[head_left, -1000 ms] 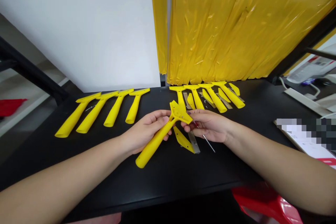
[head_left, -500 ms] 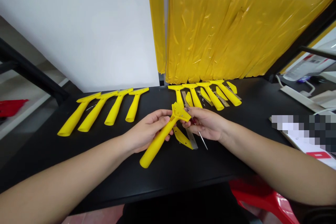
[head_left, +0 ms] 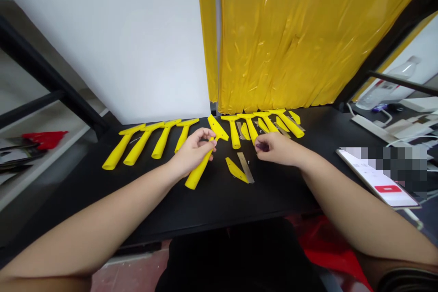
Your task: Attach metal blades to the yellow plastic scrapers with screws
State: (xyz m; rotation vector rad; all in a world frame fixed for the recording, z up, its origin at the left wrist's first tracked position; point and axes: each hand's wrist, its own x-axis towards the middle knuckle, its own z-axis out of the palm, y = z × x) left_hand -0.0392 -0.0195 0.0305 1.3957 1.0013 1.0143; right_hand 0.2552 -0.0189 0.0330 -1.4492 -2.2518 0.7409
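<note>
My left hand (head_left: 195, 151) is closed around the upper handle of a yellow scraper (head_left: 198, 172), its flat head tilted up past my fingers. To its right, my right hand (head_left: 275, 148) is curled shut over the table. A dark reddish bit shows inside its fingers and looks like the handle of the screwdriver; the shaft is hidden. Between my hands on the table lie a loose yellow cover plate (head_left: 236, 171) with holes and a thin metal blade (head_left: 246, 169). A tiny screw (head_left: 248, 162) lies beside the blade.
Several yellow scrapers (head_left: 140, 143) stand in a row at the left. More scraper bodies (head_left: 235, 134) lie at the back right, among cover plates (head_left: 263, 125) and blades. A phone (head_left: 379, 182) and white cables are on the right. Yellow plastic sheeting (head_left: 290, 36) hangs behind the black table (head_left: 205, 210).
My right hand has drawn away from the scraper's head and turned, so the screwdriver's shaft no longer shows. The scraper in my left hand has turned more upright. The camera view has shifted.
</note>
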